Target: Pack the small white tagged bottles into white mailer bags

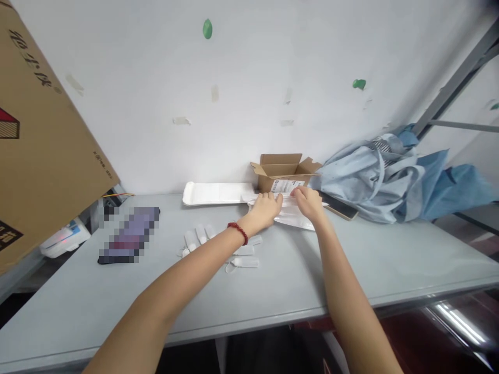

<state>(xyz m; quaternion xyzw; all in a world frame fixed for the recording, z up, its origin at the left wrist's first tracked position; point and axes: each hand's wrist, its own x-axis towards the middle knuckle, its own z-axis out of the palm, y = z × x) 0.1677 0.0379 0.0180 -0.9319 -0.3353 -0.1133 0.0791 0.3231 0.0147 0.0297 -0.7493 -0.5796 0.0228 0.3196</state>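
My left hand [267, 212], with a red bead bracelet at the wrist, and my right hand [307, 201] are both closed on the upper edge of a clear plastic bag [295, 216]. The bag lies flattened just in front of the small cardboard box, and its contents cannot be made out. Several small translucent squeeze bottles [246, 263] with tethered caps lie on the table around my left forearm, which hides part of the group. Behind my left hand rests a long white tray-like piece [218, 194].
An open cardboard box [265, 183] stands against the wall. To its right are a dark phone [338, 205] and a heap of blue cloth [358, 174]. A blurred-out flat device [130, 236] lies at the left, near a large carton [47, 130]. The grey table [273, 291] ends close to me.
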